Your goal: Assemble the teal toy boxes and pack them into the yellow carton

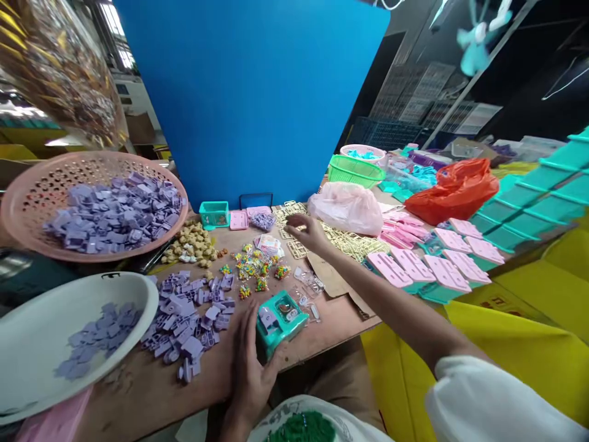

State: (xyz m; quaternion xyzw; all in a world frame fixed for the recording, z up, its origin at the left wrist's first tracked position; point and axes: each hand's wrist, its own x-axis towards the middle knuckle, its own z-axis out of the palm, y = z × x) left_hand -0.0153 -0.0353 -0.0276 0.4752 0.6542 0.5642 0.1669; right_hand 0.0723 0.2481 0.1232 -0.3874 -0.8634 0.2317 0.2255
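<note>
The left hand [251, 368] clamps the teal box [279, 320] at the table's [138, 393] near edge; a loose grip could tip it off. Farther out, the right hand [309, 232], fingers spread apart, hovers over the yellow frames [354, 244] and might brush the small colourful pieces [255, 270]

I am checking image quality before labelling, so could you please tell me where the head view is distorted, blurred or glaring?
In the head view, wide-angle distortion bends the pink perforated plastic basket and white round plastic bowl at the left edge; the shiny clear bag top left is blurred with glare; the left hand on the teal plastic toy box is sharp; lighting is even, shadows soft.
</note>
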